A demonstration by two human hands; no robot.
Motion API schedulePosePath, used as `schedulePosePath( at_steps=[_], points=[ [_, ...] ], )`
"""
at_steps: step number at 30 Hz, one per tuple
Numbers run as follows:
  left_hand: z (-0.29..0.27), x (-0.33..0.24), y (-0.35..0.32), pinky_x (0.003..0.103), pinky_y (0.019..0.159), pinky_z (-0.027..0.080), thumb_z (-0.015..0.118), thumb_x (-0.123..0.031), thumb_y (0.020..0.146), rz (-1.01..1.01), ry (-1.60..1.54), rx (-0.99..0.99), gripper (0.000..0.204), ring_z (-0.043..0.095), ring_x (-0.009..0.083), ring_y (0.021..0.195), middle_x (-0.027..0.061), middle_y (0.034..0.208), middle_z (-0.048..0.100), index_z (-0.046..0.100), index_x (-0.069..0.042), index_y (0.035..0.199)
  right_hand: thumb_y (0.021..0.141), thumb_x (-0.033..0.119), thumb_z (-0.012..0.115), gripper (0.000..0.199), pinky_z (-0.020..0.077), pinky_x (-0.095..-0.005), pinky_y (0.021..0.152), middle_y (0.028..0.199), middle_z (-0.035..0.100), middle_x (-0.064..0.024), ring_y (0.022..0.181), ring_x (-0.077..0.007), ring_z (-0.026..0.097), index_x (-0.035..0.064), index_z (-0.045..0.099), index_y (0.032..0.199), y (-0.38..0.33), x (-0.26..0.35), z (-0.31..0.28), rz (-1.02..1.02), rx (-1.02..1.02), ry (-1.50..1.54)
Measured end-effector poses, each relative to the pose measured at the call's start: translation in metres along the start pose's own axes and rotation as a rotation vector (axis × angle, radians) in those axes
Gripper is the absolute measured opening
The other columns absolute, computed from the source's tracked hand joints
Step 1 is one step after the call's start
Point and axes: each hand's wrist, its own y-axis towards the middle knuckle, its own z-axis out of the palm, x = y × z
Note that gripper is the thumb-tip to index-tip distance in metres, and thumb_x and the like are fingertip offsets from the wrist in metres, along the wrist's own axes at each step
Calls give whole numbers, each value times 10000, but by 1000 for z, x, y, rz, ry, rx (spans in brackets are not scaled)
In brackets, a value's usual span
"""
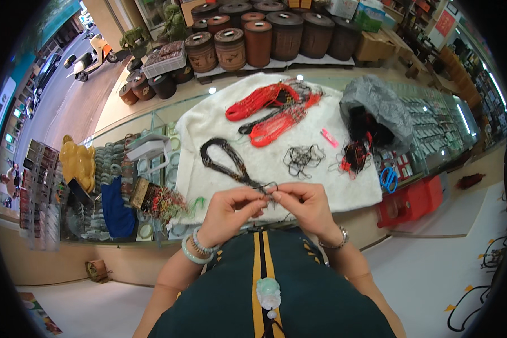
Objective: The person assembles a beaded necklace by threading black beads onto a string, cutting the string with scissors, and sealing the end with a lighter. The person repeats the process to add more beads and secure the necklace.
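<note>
Brown lidded jars (284, 36) are standing in rows beyond a glass counter (439, 112), and a white cloth (343, 194) is covering the part of it in front of you. On the cloth's near half, a black cord bundle (242, 176) is lying in a long loop, its gathered end reaching your fingertips. Your left hand (231, 211) is pinching that end between thumb and fingers, and your right hand (304, 205) is grasping dark strands just beside it; which strand each is holding is too small to tell. Farther up the cloth, red cord hanks (256, 101) are lying together. To the right of the loop, a loose dark tangle (304, 160) is resting near a small pink item (329, 137). A grey plastic bag (377, 101) is sitting at the cloth's right side, a red-and-black tangle (355, 156) is lying just below it, and blue scissors (388, 179) are resting by the cloth's right edge.
</note>
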Motion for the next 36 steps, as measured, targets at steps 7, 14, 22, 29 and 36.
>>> schedulePosePath(
  at_steps=[7, 14, 22, 29, 36],
  points=[
    [6, -6, -3, 249, 684, 551, 633, -38, 901, -103, -151, -22, 183, 657, 130, 772, 101, 876, 690, 672, 68, 1045, 925, 91, 625, 168, 280, -178, 496, 679, 539, 65, 588, 15, 378, -49, 661, 1011, -5, 1, 2, 35, 32, 151],
    [8, -4, 1, 246, 689, 544, 583, -26, 928, 29, -174, -39, 178, 649, 131, 782, 110, 924, 688, 671, 61, 1056, 905, 96, 656, 151, 251, -192, 460, 623, 520, 78, 544, 18, 357, -36, 673, 975, -9, -2, 0, 7, -66, 64],
    [8, -7, 1, 197, 566, 460, 535, -99, 970, -128, -376, -36, 245, 558, 82, 640, 102, 919, 666, 638, 50, 1135, 904, 146, 664, 157, 411, -158, 482, 692, 640, 5, 585, -20, 556, 2, 692, 960, -7, 3, 10, 214, 151, 186],
    [5, 2, -1, 212, 594, 501, 555, -50, 949, -103, -536, -83, 210, 588, 93, 663, 96, 887, 671, 647, 56, 1106, 862, 145, 710, 177, 405, -160, 488, 768, 660, -1, 612, -28, 555, 23, 698, 990, 4, 1, 6, 220, 215, 27],
    [5, -3, -5, 210, 614, 510, 584, -12, 922, 28, -111, -128, 164, 598, 88, 678, 82, 859, 661, 674, 45, 1047, 830, 8, 655, 211, 468, -209, 584, 1034, 642, -87, 832, -128, 609, 30, 689, 1037, 17, 20, -8, -281, 149, -235]
  ],
)
